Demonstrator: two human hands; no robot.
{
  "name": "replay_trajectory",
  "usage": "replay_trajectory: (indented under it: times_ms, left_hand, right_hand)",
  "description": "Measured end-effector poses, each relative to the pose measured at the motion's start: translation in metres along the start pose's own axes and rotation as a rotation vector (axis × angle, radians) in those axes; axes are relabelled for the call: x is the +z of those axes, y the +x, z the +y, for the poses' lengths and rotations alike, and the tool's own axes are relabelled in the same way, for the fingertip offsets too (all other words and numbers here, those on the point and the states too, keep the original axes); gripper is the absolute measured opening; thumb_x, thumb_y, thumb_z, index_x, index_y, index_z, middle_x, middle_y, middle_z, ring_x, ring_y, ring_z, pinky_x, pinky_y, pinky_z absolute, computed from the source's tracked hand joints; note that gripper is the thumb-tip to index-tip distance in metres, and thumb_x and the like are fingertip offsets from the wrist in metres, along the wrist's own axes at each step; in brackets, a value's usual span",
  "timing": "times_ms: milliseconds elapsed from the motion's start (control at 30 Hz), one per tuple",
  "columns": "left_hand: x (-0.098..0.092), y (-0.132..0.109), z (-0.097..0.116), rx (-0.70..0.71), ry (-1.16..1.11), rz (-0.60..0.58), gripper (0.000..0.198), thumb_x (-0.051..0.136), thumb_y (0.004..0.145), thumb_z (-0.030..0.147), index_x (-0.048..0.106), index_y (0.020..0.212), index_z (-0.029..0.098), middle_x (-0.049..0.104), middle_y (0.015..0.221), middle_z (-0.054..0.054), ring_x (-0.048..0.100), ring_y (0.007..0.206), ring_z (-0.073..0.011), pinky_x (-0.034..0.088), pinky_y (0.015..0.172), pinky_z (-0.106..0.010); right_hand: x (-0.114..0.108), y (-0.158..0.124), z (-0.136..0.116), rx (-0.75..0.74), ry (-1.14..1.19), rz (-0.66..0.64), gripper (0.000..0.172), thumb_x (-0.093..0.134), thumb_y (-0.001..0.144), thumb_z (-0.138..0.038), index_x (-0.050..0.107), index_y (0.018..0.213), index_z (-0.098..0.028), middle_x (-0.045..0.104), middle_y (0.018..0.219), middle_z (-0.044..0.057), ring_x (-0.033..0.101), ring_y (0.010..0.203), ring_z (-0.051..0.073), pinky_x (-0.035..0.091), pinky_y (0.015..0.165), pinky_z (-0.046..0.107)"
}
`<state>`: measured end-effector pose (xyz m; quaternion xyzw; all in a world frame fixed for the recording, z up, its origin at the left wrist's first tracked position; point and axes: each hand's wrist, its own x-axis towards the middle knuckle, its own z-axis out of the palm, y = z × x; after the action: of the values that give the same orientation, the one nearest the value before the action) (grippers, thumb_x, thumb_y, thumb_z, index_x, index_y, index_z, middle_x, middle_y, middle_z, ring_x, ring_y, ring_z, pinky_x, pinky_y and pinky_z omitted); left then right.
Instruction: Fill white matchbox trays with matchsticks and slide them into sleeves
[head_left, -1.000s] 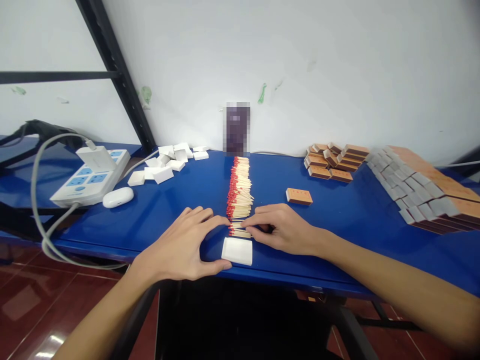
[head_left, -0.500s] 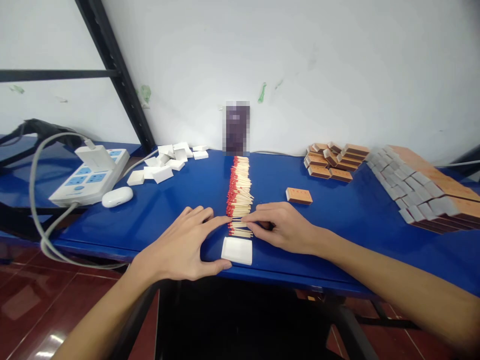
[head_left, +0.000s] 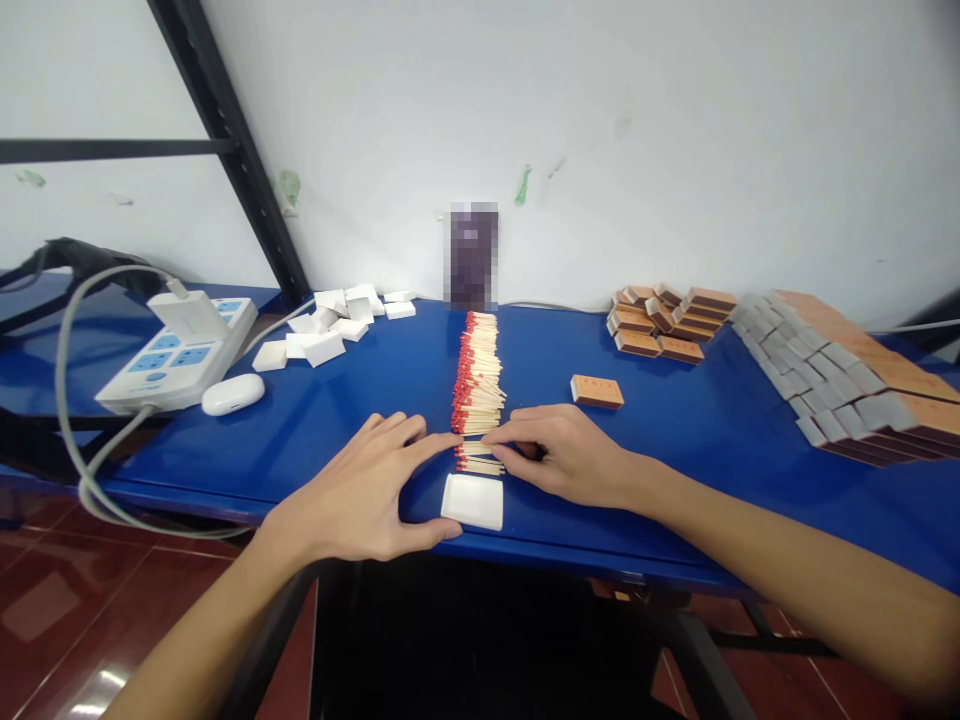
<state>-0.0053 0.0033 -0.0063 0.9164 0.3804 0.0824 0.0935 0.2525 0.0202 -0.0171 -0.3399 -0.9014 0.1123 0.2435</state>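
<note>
A long row of red-headed matches (head_left: 480, 375) lies on the blue table, heads to the left. A narrow gap parts several matches (head_left: 476, 462) at its near end from the rest. My left hand (head_left: 360, 490) is spread, its index fingertip at the head side of the gap and its thumb at the near left corner of a white matchbox tray (head_left: 472, 502). From the right, my right hand (head_left: 562, 450) reaches the stick ends with its other fingers curled. Its index finger and thumb close around some match ends, partly hiding them.
A single matchbox (head_left: 597, 391) lies beyond my right hand. Behind it are piled matchboxes (head_left: 660, 320) and a large stack of matchboxes (head_left: 862, 390). White trays (head_left: 322, 345), an earbud case (head_left: 233, 394) and a power strip (head_left: 180, 355) are on the left.
Both hands hold nearly the same position over the matches. The whole view has shifted very slightly; no object has visibly moved on the table.
</note>
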Motion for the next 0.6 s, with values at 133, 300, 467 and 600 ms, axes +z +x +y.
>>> replay_trajectory:
  times_ms: [133,300,467,600]
  left_hand:
    - [-0.0002,0.0003,-0.0001,0.009,-0.003,0.005,0.070,0.062,0.081,0.062,0.048,0.140,0.026,0.053,0.107,-0.007,0.053,0.104,-0.0291,0.034,0.102,-0.053]
    - [-0.0001,0.0005,-0.0005,0.014,-0.014,0.014,0.069,0.062,0.081,0.063,0.050,0.138,0.026,0.053,0.106,-0.007,0.053,0.104,-0.0294,0.034,0.102,-0.053]
    - [0.0004,0.0000,-0.0006,0.008,-0.015,0.014,0.071,0.063,0.080,0.062,0.049,0.139,0.026,0.053,0.107,-0.007,0.052,0.104,-0.0295,0.033,0.102,-0.054]
    - [0.0001,0.0000,0.0000,0.009,-0.011,0.010,0.070,0.062,0.081,0.062,0.049,0.139,0.026,0.053,0.107,-0.007,0.052,0.104,-0.0293,0.033,0.102,-0.054]
  right_hand:
    - [0.0001,-0.0005,0.0003,-0.019,0.020,0.001,0.024,0.053,0.095,-0.025,0.075,0.097,-0.017,0.064,0.069,0.001,0.054,0.060,0.010,0.038,0.058,0.023]
    - [0.0007,-0.0008,0.0018,-0.044,0.024,0.001,0.024,0.054,0.095,-0.025,0.074,0.102,-0.016,0.063,0.069,0.001,0.053,0.059,0.010,0.039,0.059,0.023]
    - [0.0007,-0.0017,0.0020,-0.036,0.018,-0.010,0.024,0.054,0.095,-0.026,0.075,0.103,-0.016,0.063,0.070,0.001,0.054,0.059,0.010,0.039,0.059,0.023]
    - [-0.0007,-0.0021,0.0006,-0.041,0.015,-0.010,0.024,0.054,0.095,-0.025,0.074,0.103,-0.016,0.062,0.069,0.001,0.052,0.058,0.010,0.038,0.059,0.023]
